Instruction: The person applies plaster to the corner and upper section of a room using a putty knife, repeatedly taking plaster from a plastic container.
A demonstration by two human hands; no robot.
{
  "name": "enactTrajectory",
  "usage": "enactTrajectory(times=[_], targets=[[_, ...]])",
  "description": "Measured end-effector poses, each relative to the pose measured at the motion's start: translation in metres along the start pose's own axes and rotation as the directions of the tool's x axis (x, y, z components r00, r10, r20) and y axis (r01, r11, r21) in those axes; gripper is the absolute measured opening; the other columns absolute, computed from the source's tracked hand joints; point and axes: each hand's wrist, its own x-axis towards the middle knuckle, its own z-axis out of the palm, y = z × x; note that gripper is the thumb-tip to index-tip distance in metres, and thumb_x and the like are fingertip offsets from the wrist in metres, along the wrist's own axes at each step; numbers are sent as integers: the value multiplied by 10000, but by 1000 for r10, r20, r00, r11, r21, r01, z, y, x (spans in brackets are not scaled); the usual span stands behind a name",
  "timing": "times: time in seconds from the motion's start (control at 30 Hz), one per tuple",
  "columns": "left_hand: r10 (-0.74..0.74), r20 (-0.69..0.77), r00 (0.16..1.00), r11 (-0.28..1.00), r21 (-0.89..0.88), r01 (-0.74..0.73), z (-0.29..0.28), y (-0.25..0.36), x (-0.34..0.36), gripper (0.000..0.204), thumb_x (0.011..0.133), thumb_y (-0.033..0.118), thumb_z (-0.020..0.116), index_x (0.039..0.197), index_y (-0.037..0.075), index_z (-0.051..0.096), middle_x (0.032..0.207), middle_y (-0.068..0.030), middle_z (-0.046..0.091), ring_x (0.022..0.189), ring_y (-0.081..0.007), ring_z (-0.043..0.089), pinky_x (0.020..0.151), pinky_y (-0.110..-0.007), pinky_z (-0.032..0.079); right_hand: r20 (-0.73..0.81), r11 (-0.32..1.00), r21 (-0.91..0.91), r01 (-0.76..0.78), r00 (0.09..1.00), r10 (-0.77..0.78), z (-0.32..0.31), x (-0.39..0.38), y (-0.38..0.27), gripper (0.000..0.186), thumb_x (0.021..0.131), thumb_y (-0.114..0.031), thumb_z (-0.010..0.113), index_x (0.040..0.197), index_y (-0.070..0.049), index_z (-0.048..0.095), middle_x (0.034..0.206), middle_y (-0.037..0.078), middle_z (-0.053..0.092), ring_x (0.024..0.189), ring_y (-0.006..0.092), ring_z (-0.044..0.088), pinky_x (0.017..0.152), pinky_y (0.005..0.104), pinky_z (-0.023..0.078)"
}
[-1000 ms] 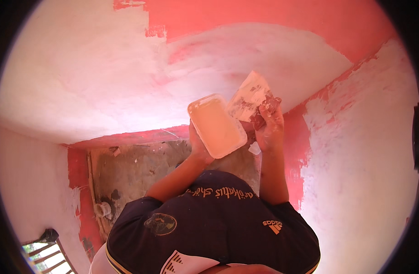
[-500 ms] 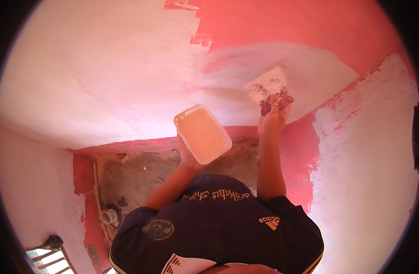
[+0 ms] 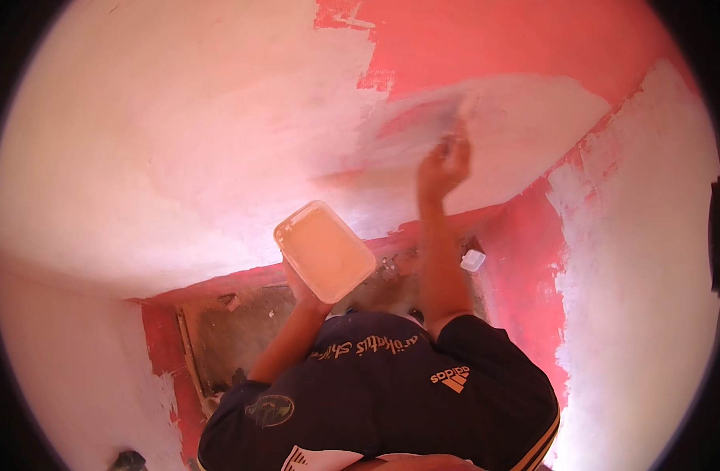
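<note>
My left hand [image 3: 298, 284] is closed round the side and underside of a rectangular plastic tub [image 3: 365, 272], held out in front of my chest. Pale, smooth putty [image 3: 324, 247] fills the tub's open top. Farther up and to the right, my right hand [image 3: 444, 169] grips a putty knife [image 3: 465, 110], blurred by motion. Its blade is seen nearly edge-on, close to the wall [image 3: 517, 118]; whether it touches cannot be told. Around the knife the wall carries a thin whitish coat with streaks of red showing through.
Bare red paint [image 3: 501, 39] covers the upper right of the wall; the left part is whitish. The right wall [image 3: 634, 235] meets it at a corner. A small white container [image 3: 473, 260] lies on the brown floor [image 3: 234, 334] near that corner.
My right hand has swung slightly left and upward, turning the putty knife from its broad face to nearly edge-on. The tub sits lower left in view. A white container on the floor has appeared.
</note>
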Motion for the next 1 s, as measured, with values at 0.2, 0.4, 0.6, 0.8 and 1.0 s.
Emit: enactTrajectory(times=[0.2, 0.4, 0.6, 0.8, 1.0], targets=[[89, 30, 996, 992, 83, -91, -37, 33, -5, 493, 1028, 462, 401, 1392, 134, 455, 1293, -52, 571, 1152, -261, 603, 937, -471, 541, 279, 958, 274, 86, 946, -165, 18, -113, -74, 301, 909, 42, 591, 1199, 17, 669, 1243, 238, 635, 1087, 334, 671, 848, 366, 562], [103, 125, 987, 994, 32, -108, -72, 62, -11, 578, 1027, 534, 328, 1445, 146, 418, 1377, -66, 527, 1226, -291, 555, 1000, -488, 495, 97, 940, 42, -338, 938, 333, -22, -28, -19, 299, 961, -11, 519, 1221, 82, 632, 1134, 228, 690, 944, 304, 698, 805, 366, 548], [145, 69, 987, 986, 67, -150, -73, 68, -5, 586, 1026, 555, 297, 1418, 143, 441, 1331, -60, 549, 1189, -282, 575, 967, -466, 515, 59, 995, -43, -85, 994, 88, 31, -11, 3, 406, 948, -11, 525, 1347, 60, 543, 1325, 236, 598, 1129, 310, 656, 951, 361, 519], [140, 84, 987, 987, 71, -146, -83, 79, -5, 563, 1019, 542, 351, 1415, 151, 441, 1309, -56, 557, 1166, -272, 579, 934, -472, 526, 428, 980, 198, 23, 897, -107, -1, -122, -68, 405, 931, -1, 545, 1335, 13, 575, 1231, 224, 645, 1125, 337, 650, 899, 401, 534], [176, -17, 984, 981, 91, -174, -66, 84, -17, 539, 1010, 537, 372, 1384, 161, 465, 1277, -40, 575, 1131, -257, 592, 905, -469, 535, -52, 924, -18, -382, 923, 381, -20, 50, 15, 351, 1031, -131, 447, 1270, 81, 591, 1127, 220, 686, 997, 262, 686, 866, 342, 545]])
